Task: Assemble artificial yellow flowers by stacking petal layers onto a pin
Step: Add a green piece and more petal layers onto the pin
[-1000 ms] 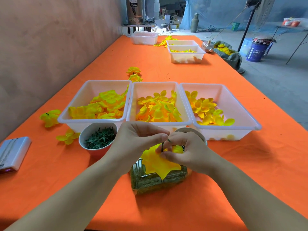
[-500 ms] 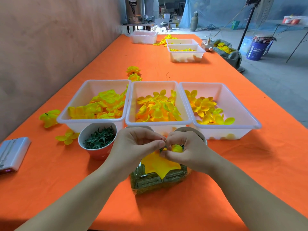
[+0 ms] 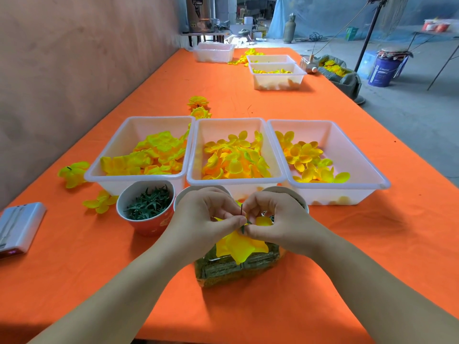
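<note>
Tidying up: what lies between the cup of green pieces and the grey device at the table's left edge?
One loose yellow petal piece lies between the cup and the grey device, nearer the cup; head view.

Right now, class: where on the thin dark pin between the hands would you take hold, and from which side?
Low on the pin, just above the yellow petal layer, pinched from both sides as the left hand and right hand do. It stands upright and thin; its bare tip should probably stay free for stacking.
</note>
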